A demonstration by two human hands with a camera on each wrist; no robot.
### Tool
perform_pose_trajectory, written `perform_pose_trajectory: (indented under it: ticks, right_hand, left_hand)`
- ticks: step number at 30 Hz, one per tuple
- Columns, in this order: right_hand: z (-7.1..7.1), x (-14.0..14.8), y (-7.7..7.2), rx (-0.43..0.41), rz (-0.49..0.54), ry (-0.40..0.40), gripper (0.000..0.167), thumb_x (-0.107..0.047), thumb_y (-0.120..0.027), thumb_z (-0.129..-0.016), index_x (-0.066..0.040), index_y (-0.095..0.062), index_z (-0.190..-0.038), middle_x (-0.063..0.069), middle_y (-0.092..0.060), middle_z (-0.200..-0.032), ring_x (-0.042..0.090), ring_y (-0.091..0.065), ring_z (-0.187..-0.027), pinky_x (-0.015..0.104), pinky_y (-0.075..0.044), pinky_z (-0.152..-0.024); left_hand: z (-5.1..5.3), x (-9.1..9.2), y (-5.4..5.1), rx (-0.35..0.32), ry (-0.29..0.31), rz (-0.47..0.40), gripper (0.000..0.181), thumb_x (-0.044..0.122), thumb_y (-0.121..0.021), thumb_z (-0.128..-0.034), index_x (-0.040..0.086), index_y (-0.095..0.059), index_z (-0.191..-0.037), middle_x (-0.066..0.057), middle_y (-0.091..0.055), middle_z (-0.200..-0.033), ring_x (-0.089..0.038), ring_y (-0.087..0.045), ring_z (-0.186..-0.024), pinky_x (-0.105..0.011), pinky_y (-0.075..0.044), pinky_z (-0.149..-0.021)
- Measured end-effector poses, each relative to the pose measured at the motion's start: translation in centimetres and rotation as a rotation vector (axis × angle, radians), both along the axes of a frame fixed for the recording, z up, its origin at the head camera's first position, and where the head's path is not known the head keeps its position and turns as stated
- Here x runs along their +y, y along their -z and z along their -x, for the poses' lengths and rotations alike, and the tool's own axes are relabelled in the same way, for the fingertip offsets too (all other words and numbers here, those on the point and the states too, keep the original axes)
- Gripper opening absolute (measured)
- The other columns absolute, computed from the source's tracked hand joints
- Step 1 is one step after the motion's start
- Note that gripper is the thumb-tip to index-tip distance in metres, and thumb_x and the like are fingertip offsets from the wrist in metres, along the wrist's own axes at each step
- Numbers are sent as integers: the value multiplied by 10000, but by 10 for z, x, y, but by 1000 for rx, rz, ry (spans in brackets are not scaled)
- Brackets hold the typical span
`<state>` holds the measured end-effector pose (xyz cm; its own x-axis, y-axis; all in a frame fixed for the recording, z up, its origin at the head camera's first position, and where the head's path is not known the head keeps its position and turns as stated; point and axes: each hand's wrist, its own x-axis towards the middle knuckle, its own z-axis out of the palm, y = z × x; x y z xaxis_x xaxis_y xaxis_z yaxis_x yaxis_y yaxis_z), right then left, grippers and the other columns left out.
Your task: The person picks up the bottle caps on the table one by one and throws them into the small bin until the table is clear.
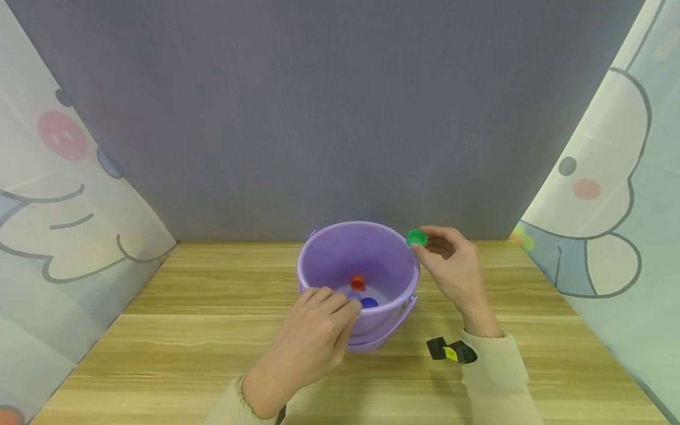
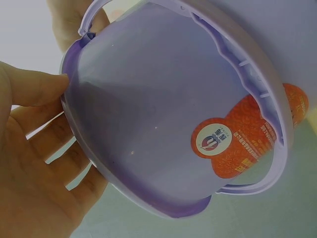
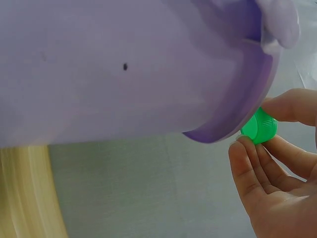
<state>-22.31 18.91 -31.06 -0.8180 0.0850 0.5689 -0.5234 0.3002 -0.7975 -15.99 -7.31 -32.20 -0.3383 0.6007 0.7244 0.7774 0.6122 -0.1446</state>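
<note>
A purple bucket [image 1: 319,242] with a handle stands upright on the table. My left hand [image 1: 313,336] grips its near rim, thumb on the outer side and fingers over the edge, as the left wrist view of the hand [image 2: 44,134] shows. Between the thumb and fingers of my right hand [image 1: 451,265] is a green bottle cap [image 1: 417,238], held at the bucket's right rim. The right wrist view shows that cap [image 3: 260,126] close beside the rim. Inside the bucket lie an orange cap [image 1: 358,283] and blue caps [image 1: 369,303], partly hidden by the near rim.
The bucket's handle [image 1: 395,324] hangs down on the near side. A red label [image 2: 237,136] is on its outer wall. On the wooden table [image 1: 223,301], a black strap [image 1: 450,351] with a yellow tag shows beside the right wrist. A grey panel [image 1: 340,118] rises behind.
</note>
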Motion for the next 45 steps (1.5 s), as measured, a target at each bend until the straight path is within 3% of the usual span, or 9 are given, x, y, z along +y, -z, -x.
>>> perform_pose_trajectory:
  ticks: [29, 36, 45]
  right_hand:
    - [-8, -22, -7, 35, 37, -91, 326, 44, -774, -837, 63, -690, -1151, 147, -640, -1069, 154, -657, -914, 222, -540, -874]
    - [-10, -25, -9, 34, 43, -89, 328, 51, -773, -833, 65, -690, -1149, 146, -642, -1064, 154, -659, -918, 225, -544, -868]
    - [-13, -30, -9, 25, 33, -102, 335, 41, -777, -831, 54, -689, -1154, 137, -647, -1061, 152, -666, -917, 230, -544, -869]
  left_hand:
    - [0, 0, 0, -6, -1, 5, 34, 101, -624, -900, 133, -634, -901, 44, -591, -802, -178, -535, -741, -297, -440, -716]
    - [-1, -1, 0, -49, -7, 7, 44, 101, -655, -892, 128, -647, -926, 41, -615, -823, -182, -548, -759, -313, -448, -724]
    - [-2, -1, 0, -9, -1, -1, 96, 73, -694, -852, 129, -645, -912, 50, -615, -818, -166, -541, -741, -296, -448, -713]
